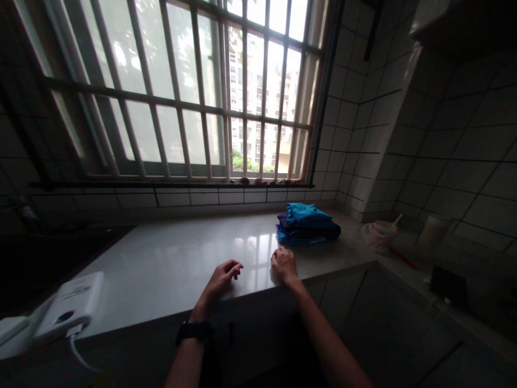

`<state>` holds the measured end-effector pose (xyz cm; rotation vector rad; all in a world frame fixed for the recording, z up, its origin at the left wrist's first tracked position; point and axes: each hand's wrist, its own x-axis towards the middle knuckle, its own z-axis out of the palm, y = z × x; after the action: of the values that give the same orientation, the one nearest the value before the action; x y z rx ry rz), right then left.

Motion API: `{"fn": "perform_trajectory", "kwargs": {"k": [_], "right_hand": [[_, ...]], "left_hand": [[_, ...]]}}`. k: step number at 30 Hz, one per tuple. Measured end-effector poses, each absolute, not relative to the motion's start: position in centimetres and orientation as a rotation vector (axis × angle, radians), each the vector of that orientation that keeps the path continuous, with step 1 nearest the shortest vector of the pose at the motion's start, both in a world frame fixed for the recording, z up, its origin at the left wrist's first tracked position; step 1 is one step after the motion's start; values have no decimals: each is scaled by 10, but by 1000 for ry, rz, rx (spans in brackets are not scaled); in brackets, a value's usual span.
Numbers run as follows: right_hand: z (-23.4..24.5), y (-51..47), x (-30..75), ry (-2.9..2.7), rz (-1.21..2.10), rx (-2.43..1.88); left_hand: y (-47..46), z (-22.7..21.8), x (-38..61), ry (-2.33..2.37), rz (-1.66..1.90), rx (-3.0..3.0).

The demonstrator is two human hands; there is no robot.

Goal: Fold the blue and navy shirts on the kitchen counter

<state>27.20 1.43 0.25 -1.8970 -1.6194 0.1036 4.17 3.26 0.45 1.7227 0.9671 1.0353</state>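
Stack of folded bright-blue and navy fabric (307,222) sits toward the right on this glossy white countertop (169,248), near the white-tiled wall (343,145). From where I'm standing, the right hand (284,264) is balled up loosely just in front of it, and the left hand (221,277), above a black wristband (194,331), is kinda half-open, fingers bent, near the counter's front edge.

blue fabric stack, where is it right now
In the head view, the blue fabric stack lies on the counter, right of centre, just beyond the right hand.
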Motion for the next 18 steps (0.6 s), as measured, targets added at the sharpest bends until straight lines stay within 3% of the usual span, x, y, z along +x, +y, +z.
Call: {"fn": "perform_trajectory", "kwargs": {"k": [10,18], "right_hand": [[116,66,356,-1521,-231,-2156],[127,70,398,-1573,-45,-2407]], "left_hand": [[38,-1,43,983,1011,1740],[35,1,42,986,1001,1743]]}}
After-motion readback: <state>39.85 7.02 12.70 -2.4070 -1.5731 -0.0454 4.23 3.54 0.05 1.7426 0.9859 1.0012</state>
